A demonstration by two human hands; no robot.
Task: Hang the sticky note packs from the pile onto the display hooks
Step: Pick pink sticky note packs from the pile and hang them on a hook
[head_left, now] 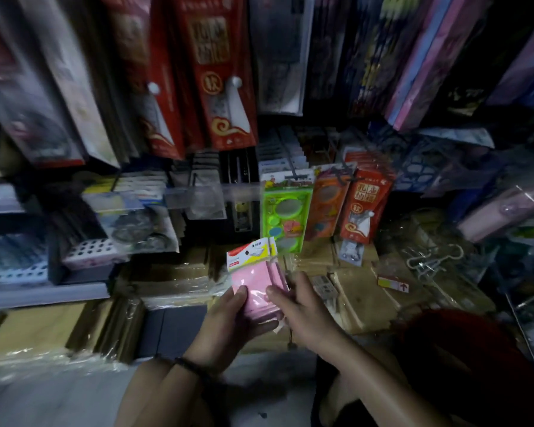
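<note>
- The left hand (228, 322) is cupping a small stack of pink sticky note packs (256, 292) from below and from the left. Its grip is closing round them, with the thumb pressing on the front face.
- The right hand (305, 312) is gripping the same stack at its right edge, thumb lying on the pink front and fingers curling behind.
- The packs are standing nearly upright between the two hands and leaning slightly to the left. Their white-and-red header card (251, 253) is pointing up.
- The stack is hovering in front of the lower shelving, just below and left of a green stencil pack (285, 211).
- That green pack is hanging from a dark display hook (294, 173). An orange pack (327, 204) and a red pack (364, 204) are hanging just beside it on the right.
- A dark bracelet (191, 366) is sitting on the left wrist.
- Plastic-wrapped brown bundles (361, 300) are lying on the shelf under and around the hands.
- Tall red boxes (219, 72) are hanging overhead, blurred.
</note>
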